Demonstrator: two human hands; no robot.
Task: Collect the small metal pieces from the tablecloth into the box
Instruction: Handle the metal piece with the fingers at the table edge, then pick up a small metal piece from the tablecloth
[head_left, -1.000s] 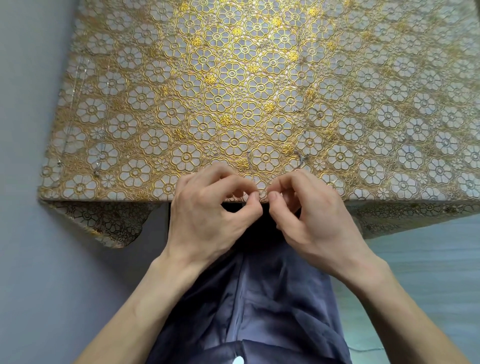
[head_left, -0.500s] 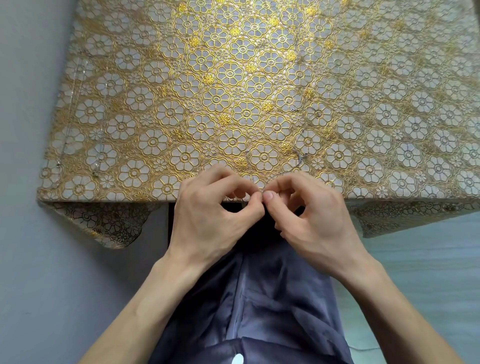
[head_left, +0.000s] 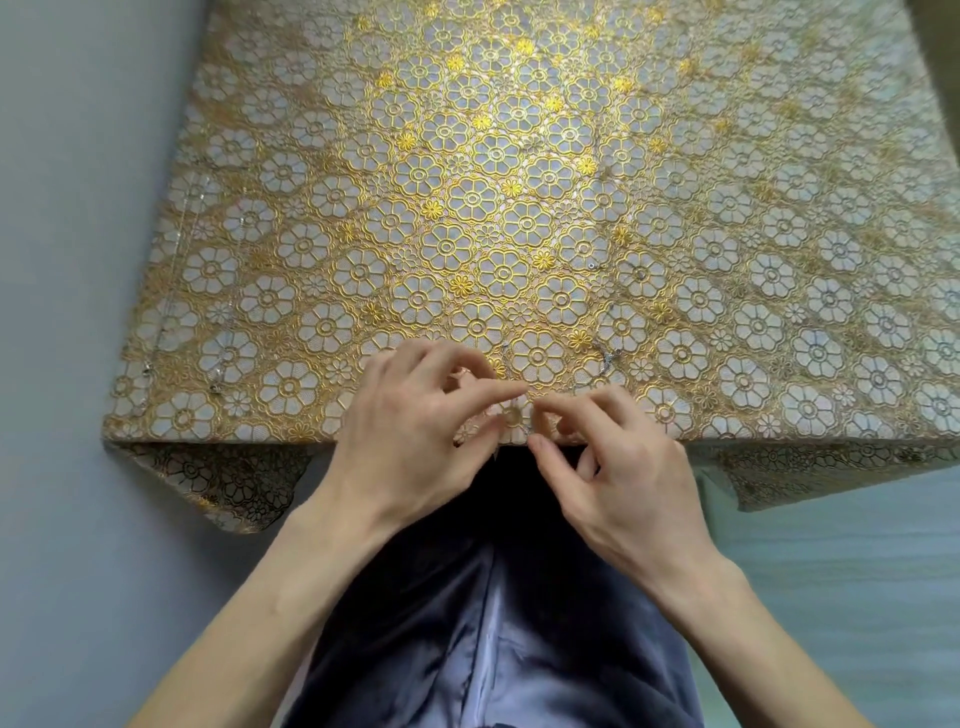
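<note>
Pieces (head_left: 215, 387) lie at the left of the cloth (head_left: 311, 156). At the near edge, left hand (head_left: 415, 436) and right hand (head_left: 623, 467) curl fingertips over one piece (head_left: 526, 423); grip I cannot tell. Picking step: next needs a firm pinch, then the box, unseen.

The tablecloth (head_left: 467, 208) is lace-like cloth with raised gold flower outlines. It is glossy toward 12 o'clock and duller at the hanging hem. Thin metal pieces (head_left: 605, 358) glint silvery near the middle and toward 8 o'clock. The dark garment (head_left: 493, 623) at 6 o'clock is smooth, satin-like, softly shiny. The floor (head_left: 831, 597) at 4 o'clock looks matt, faintly grained.
</note>
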